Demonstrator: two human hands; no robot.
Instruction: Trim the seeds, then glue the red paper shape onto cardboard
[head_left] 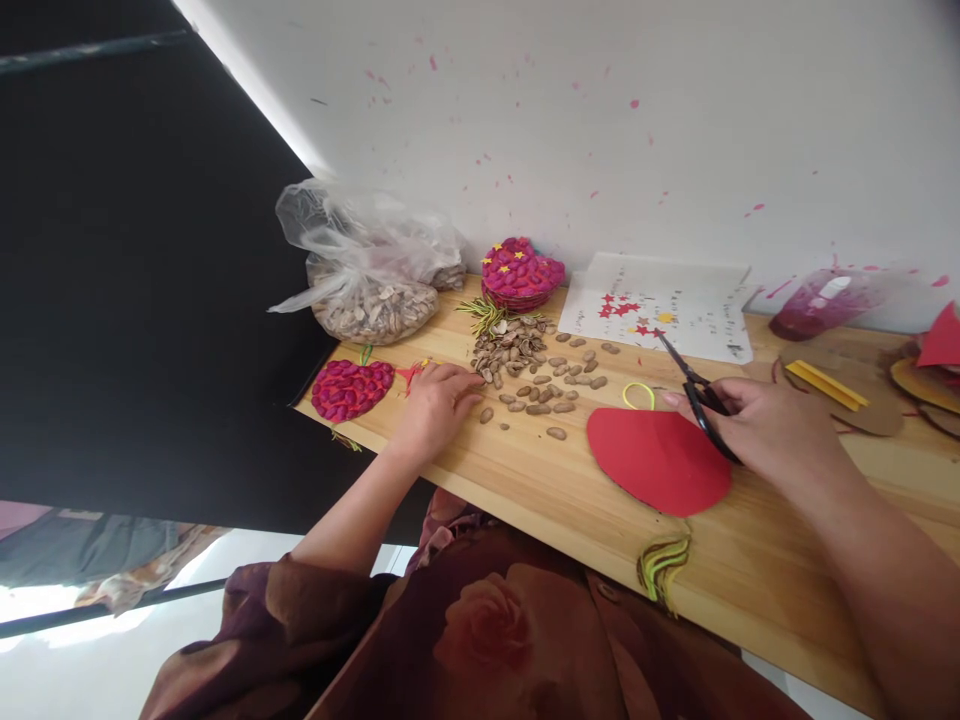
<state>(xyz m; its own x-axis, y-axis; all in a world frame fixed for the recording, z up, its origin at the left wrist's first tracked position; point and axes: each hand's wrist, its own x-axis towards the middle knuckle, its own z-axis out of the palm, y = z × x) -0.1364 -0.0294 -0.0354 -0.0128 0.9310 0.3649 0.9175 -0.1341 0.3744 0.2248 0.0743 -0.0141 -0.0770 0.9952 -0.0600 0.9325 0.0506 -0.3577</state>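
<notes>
My right hand (772,430) is closed round the handles of black scissors (694,385), whose blades point up and left toward a white sheet. The hand rests on the right edge of a red paper heart (656,460) lying flat on the wooden table (787,580). My left hand (439,400) lies palm down on the table with fingers curled at the edge of scattered shells (551,385); I cannot see whether it holds one. A heart covered in magenta-painted shells (351,388) lies just left of it.
A clear plastic bag of shells (375,290) stands at the back left. A stack of magenta shell hearts (520,272), a white sheet with small red and yellow stars (660,305), a stained plastic cup (821,300) and paper scraps (926,365) line the wall. Yellow-green strands (664,565) hang over the front edge.
</notes>
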